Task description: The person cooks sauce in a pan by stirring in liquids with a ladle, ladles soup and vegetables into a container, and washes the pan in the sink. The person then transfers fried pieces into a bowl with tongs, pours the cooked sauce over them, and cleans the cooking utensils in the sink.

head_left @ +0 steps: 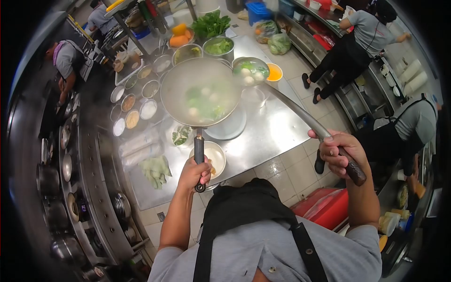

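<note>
Wrapped round the black handle of a steaming wok (pixel 176 101), my left hand (pixel 194 175) keeps it above the steel table. Steam blurs the green leaves and pale balls inside the pan. My right hand (pixel 342 152) grips the dark wooden end of a long-handled ladle (pixel 300 112). The ladle's bowl, at the wok's right rim, holds pale balls and greens in liquid. A bowl (pixel 217 155) with some brown food sits partly behind the wok handle. Under the wok's right side is a pale round plate or lid (pixel 228 127), partly hidden.
Small seasoning bowls (pixel 149 109) cover the table's left side. Greens (pixel 211 24) and a bowl of orange liquid (pixel 274 72) stand at the back. A green cloth (pixel 156 171) lies at front left. Co-workers (pixel 361 42) stand at the right-hand counters, others at left.
</note>
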A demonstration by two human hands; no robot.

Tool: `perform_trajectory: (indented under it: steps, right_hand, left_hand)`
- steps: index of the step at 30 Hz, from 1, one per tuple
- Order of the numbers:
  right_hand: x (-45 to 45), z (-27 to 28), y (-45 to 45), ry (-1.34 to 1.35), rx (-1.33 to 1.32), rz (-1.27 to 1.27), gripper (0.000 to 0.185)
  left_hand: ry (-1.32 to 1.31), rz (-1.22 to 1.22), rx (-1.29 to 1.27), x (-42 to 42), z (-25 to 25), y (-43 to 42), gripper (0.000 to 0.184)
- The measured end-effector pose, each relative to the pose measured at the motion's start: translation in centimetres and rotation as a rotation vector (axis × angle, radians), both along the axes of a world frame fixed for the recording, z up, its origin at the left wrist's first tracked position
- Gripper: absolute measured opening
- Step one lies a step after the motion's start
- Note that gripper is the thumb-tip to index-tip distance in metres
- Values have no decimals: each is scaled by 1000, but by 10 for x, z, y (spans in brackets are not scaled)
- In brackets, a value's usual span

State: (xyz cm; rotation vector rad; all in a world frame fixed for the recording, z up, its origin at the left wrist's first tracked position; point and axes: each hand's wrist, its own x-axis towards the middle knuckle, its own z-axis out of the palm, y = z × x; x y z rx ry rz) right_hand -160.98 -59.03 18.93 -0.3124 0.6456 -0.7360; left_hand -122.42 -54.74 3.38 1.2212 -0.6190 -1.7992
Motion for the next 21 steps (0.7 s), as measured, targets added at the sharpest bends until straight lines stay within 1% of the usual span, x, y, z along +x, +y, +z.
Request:
perform_trajectory:
  steps: [2,4,5,7,9,11,13,16,17,19,20,21]
  right_hand:
    - [-1,-12,-1,18,-5,-8,34]
    - [0,-24,-2,172,-27,-10,33]
    - [1,-30,-2,170,-23,-16,33]
    - [5,-41,-2,343,-23,-8,32]
    - [9,-53,-1,379,-48,-2,31]
    - [15,-59,2,546,-70,75,30]
    - [18,-68,6,595,-78,91,29]
    - [31,-74,23,867,-222,181,20]
    - [31,-77,30,867,-222,180,20]
    - [34,-87,46,1155,-496,239,31]
    - [25,-106,54,1271,-797,216,34]
    - [20,-115,62,1268,-808,219,34]
  left_hand:
    - [-17,0,15,5,-2,1,16]
    - [-21,2,19,10,0,3,15]
    - [-23,1,22,11,1,4,15]
    - [-25,-9,21,15,2,5,14]
    - [-26,-15,17,17,4,5,13]
    - [-57,-9,12,19,6,6,12]
    - [-54,-10,12,21,5,5,12]
    - [-64,-21,3,21,8,3,12]
    - [-77,-31,-2,20,9,3,13]
    - [-72,-42,-12,19,10,0,13]
    - [-67,-49,-24,19,11,0,13]
    - [-68,-39,-29,20,11,-1,13]
